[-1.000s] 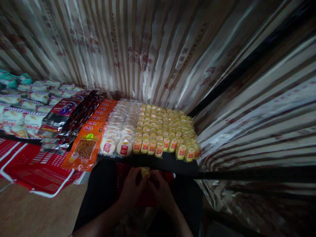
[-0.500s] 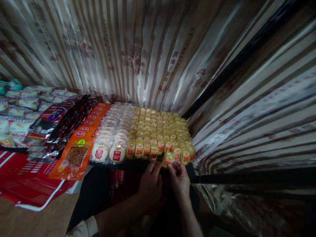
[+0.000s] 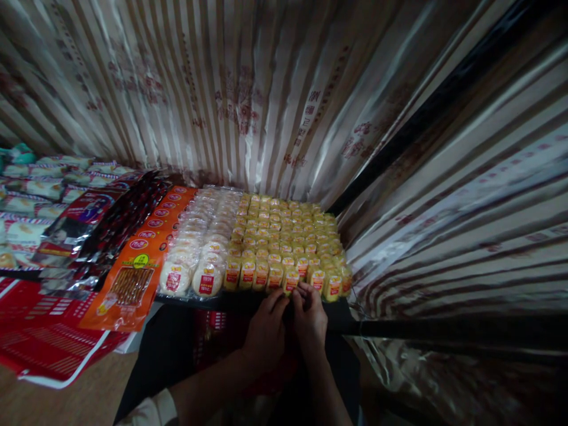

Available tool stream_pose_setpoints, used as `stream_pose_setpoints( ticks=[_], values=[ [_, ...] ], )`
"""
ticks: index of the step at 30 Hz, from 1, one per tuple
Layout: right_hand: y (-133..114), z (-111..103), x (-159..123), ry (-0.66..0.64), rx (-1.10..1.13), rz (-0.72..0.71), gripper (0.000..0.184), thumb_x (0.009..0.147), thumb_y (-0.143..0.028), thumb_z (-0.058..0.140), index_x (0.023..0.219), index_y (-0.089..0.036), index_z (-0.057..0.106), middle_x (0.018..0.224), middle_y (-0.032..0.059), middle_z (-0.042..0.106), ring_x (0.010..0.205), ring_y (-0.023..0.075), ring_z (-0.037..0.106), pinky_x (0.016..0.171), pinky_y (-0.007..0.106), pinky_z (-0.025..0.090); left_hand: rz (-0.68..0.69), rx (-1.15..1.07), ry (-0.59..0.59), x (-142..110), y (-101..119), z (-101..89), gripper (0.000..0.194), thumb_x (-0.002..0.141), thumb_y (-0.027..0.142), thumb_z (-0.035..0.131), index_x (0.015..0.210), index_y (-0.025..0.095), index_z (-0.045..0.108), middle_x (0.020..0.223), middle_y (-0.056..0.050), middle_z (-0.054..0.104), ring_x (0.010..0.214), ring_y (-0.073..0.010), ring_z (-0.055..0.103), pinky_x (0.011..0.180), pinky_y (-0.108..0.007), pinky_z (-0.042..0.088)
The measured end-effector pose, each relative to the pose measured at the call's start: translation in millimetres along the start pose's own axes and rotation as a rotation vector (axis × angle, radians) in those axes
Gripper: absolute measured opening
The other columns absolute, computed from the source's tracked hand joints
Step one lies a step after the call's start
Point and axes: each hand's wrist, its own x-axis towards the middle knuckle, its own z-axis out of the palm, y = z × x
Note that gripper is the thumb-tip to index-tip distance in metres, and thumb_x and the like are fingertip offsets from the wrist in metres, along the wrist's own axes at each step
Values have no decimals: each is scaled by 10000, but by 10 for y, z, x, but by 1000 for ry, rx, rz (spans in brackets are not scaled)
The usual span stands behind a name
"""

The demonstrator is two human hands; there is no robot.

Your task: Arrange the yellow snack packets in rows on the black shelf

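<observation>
Small yellow cakes in clear wrappers (image 3: 275,228), with red and orange labels, stand in tight rows on a dark shelf (image 3: 242,300). One wrapped cake (image 3: 291,281) in the front row sits between my two hands. My left hand (image 3: 265,326) has its fingers bent together at the cake's lower left edge. On the other side, the fingers of my right hand (image 3: 310,316) are closed against its right edge. The fingertips partly cover its bottom. Another wrapped cake (image 3: 316,279) stands just right of my right hand.
Round white wrapped biscuits (image 3: 206,278) fill two rows to the left. Beyond them lie orange snack packets (image 3: 133,284), dark packets (image 3: 71,228) and white packets (image 3: 26,234). A red basket (image 3: 48,337) is at lower left. A black pole (image 3: 399,142) and striped sheeting (image 3: 248,89) border the shelf.
The wrapped cake has moved left and back, from tilted in my right hand to upright in the front-row gap. My right hand has shifted left, closer to my left hand.
</observation>
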Motion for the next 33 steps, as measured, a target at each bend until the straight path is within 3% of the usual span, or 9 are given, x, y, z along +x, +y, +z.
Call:
stream_pose_setpoints(
  ticks=[4,8,17,21,24,27,31,33],
  values=[
    [55,67,-58,75,-75,-136,287,795,-428,505,960,-195,535,1090,126,600,901,209,605,803,376,499,7,13,-20,0,5,-21,502,793,56,356,1278,134,453,1385,-115,414,1304,-199,352,1111,-420,303],
    [118,121,-103,79,-197,-298,221,836,-378,448,911,-204,562,1029,113,583,1023,233,527,907,435,429,33,18,-54,0,-40,-6,483,816,80,352,1288,123,447,1349,-125,461,1255,-198,413,1081,-423,348],
    [156,189,-61,83,-192,-321,230,853,-374,434,923,-208,576,1003,96,568,993,221,517,889,421,429,70,55,-71,19,-107,-7,512,800,78,368,1305,140,425,1371,-108,437,1268,-196,385,1082,-401,336],
    [89,173,-103,136,-212,-309,255,857,-392,448,913,-200,605,991,100,543,967,212,521,848,387,453,95,35,28,-132,-100,-47,360,835,126,363,1134,148,563,1151,-115,572,1068,-191,519,938,-356,458],
    [76,141,-218,171,-206,-378,230,865,-345,445,905,-184,603,914,95,569,898,202,548,800,369,469,133,31,0,-340,-200,-80,276,851,163,375,952,159,632,941,-93,622,904,-173,563,826,-304,494],
    [140,125,-432,29,-175,-440,181,861,-300,455,900,-185,589,819,74,619,791,183,596,719,331,494,53,29,-117,-565,-440,-76,278,815,131,396,934,171,644,938,-89,638,895,-174,578,828,-299,488],
    [210,200,-740,-302,-210,-472,171,862,-269,453,878,-205,611,797,60,681,760,177,643,709,314,507,-333,14,-249,-746,-851,-34,385,727,51,401,998,152,655,1000,-105,662,918,-216,607,859,-331,469],
    [180,286,-836,-466,-236,-462,180,866,-240,441,886,-213,618,831,50,697,781,173,654,725,308,509,-454,27,-266,-753,-1018,-21,395,714,44,394,992,123,664,985,-131,671,916,-253,614,866,-375,460]
  ],
)
